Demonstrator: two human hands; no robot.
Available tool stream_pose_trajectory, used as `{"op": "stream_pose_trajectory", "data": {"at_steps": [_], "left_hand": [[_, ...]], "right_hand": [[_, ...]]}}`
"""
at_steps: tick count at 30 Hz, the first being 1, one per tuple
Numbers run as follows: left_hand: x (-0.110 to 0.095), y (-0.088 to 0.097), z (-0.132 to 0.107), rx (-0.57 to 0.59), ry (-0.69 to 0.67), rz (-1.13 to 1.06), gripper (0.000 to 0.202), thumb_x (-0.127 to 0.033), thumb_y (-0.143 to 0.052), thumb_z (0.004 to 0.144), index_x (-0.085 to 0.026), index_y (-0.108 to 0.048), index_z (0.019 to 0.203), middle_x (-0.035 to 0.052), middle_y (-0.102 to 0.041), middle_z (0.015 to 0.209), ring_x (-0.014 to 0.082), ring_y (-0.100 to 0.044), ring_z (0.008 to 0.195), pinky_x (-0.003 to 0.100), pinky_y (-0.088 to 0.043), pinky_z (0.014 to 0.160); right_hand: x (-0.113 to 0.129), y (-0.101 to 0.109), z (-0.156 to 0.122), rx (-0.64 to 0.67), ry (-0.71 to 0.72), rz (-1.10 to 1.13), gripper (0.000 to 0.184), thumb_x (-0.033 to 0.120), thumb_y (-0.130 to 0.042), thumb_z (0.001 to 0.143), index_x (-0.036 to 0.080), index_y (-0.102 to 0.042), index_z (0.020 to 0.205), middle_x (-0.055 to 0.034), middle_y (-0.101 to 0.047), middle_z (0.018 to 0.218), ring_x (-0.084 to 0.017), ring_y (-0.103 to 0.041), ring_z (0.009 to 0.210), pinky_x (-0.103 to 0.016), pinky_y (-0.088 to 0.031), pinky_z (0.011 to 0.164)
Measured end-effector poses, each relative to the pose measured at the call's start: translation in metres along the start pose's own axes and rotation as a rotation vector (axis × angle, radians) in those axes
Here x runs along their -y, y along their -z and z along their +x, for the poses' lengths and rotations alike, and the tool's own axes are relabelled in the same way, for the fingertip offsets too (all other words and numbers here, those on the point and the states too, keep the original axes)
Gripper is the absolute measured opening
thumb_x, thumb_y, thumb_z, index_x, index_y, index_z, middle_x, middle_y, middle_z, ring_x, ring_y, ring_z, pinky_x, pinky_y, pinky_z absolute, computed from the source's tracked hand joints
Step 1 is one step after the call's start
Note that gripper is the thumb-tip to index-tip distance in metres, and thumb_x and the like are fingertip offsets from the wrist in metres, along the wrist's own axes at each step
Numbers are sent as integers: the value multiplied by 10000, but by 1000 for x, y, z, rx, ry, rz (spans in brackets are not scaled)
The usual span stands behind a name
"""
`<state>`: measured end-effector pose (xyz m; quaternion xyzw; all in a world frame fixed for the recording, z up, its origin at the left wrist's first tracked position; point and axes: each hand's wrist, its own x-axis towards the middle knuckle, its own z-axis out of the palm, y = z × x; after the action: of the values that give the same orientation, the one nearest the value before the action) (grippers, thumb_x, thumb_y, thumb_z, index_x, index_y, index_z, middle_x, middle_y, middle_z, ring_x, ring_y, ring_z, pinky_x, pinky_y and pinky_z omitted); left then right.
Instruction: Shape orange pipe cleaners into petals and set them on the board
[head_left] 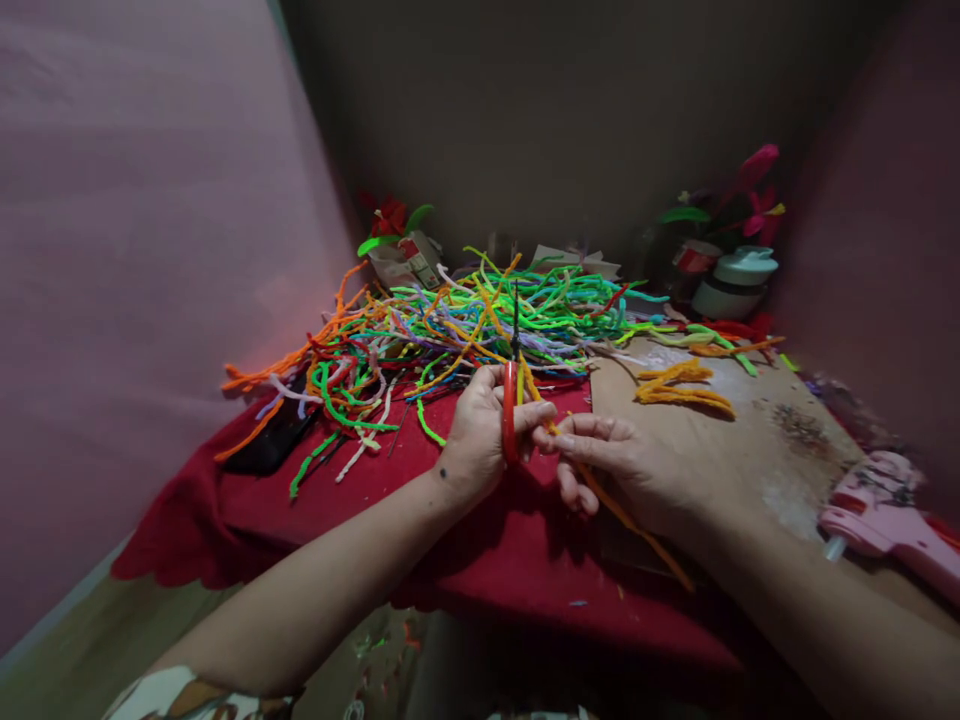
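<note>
At the dial's centre, your left hand carries the red-handled scissors, blades toward 12 o'clock, apparently leaving its thumb and fingers free to steady the orange fuzzy stem. Your right hand pinches that stem just beside them, fingertips nearly together, seemingly for fine control; its tail runs out between 4 and 5 o'clock. Folded orange stems lie at 2 o'clock on the cardboard, perhaps set apart from the multicoloured pile spread from 10 to 1 across the cloth-covered counter. Just past 3, the pink glue gun rests, likely for easy reach.
</note>
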<state>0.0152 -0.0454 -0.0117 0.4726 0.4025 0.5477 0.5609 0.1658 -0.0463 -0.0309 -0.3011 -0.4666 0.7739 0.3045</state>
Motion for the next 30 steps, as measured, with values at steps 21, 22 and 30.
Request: {"op": "stream_pose_trajectory", "data": {"at_steps": [21,22,30], "left_hand": [[-8,14,3,-17,-97,122,582,-230,-712,642,-217,-338,1088,-73,-594,699,15,-439,338,142,-370,369],[-9,11,2,-1,-56,83,603,-216,-733,611,-209,-353,1078,-69,-600,709,9,-433,339,140,-369,374],[-4,3,3,-17,-49,-37,575,-176,-768,545,-201,-405,990,-100,-557,599,19,-451,373,133,-389,413]], "right_hand": [[-2,1,-1,-125,77,-39,204,281,-442,780,157,-597,733,66,-481,386,-32,-196,251,-159,-227,272],[-2,0,-1,-116,75,-43,208,284,-440,784,156,-597,739,66,-477,383,-33,-200,253,-159,-229,272],[-1,-3,0,-102,14,19,137,316,-558,762,187,-516,772,69,-513,405,-33,-236,261,-148,-228,280]]}}
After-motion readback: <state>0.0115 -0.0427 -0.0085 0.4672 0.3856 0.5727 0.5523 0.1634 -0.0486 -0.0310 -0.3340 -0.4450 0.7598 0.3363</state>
